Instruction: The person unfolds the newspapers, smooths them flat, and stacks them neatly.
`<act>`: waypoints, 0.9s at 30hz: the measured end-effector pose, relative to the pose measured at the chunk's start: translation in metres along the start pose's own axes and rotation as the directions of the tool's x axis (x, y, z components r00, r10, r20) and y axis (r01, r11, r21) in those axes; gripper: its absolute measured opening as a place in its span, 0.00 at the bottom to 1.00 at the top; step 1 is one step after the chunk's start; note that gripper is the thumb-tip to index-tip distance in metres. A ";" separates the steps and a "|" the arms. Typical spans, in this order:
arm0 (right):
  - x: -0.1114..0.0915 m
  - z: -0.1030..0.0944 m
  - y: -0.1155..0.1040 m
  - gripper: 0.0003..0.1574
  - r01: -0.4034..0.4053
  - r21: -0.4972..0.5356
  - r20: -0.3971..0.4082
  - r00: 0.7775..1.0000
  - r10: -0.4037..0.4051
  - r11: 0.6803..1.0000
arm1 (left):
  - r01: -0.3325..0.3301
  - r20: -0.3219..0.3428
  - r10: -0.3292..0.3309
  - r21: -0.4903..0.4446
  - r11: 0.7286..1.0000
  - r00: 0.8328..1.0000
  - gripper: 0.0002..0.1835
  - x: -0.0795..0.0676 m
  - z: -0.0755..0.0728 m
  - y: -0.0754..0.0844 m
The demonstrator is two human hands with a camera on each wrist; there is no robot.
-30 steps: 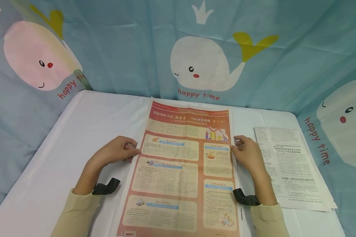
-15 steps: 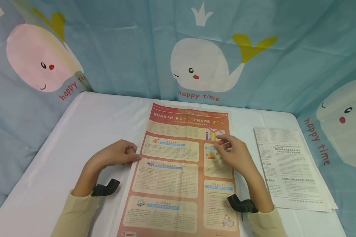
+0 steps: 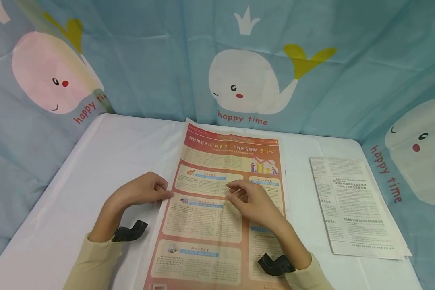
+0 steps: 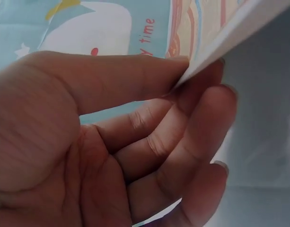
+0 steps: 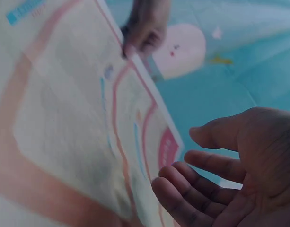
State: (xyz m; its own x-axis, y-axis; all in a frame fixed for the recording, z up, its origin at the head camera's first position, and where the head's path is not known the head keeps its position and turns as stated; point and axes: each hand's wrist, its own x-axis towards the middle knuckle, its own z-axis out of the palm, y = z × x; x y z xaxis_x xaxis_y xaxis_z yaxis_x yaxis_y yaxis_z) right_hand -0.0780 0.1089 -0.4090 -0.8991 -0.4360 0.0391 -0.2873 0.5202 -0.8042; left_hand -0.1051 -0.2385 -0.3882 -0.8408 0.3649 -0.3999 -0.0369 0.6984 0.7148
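Observation:
A long newspaper (image 3: 203, 221) with a red heading and orange panels lies lengthwise on the white-covered table. My left hand (image 3: 139, 191) pinches its left edge; in the left wrist view the thumb (image 4: 135, 78) lies on top of the paper's edge (image 4: 230, 42) with fingers curled beneath. My right hand (image 3: 255, 201) hovers over the middle of the sheet, thumb and fingers apart with nothing between them. The right wrist view shows this right hand (image 5: 230, 175) with loosely bent fingers and a gap at the thumb, while the left hand (image 5: 147, 28) holds the far edge.
A stack of black-and-white newspapers (image 3: 355, 205) lies on the right side of the white tablecloth (image 3: 76, 193). A blue curtain (image 3: 148, 60) with whale prints hangs behind and at both sides. Each wrist wears a black strap mount (image 3: 130, 231).
My right hand has let go of the newspaper's right edge and moved left across the sheet to its middle. The left hand stays at the left edge.

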 end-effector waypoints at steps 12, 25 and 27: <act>-0.001 0.037 -0.017 0.27 0.060 0.162 0.079 0.994 -0.074 0.985 | -0.085 -0.030 0.083 -0.048 0.995 0.996 0.16 -0.003 0.007 0.017; -0.002 0.049 -0.023 0.36 -0.021 0.364 0.091 0.996 -0.013 0.931 | -0.157 -0.007 0.158 -0.138 0.978 0.987 0.24 0.016 0.033 0.024; -0.002 0.050 -0.023 0.37 -0.029 0.385 0.103 0.995 -0.012 0.922 | -0.162 -0.012 0.162 -0.157 0.974 0.987 0.25 0.018 0.037 0.025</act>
State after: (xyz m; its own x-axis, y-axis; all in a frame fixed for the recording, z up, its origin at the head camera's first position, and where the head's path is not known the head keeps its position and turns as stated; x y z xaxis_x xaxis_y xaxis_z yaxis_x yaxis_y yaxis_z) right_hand -0.0531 0.0605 -0.4203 -0.8566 -0.5158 -0.0127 -0.1117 0.2094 -0.9714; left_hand -0.1007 -0.1920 -0.3991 -0.8421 0.4657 -0.2721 0.0151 0.5247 0.8512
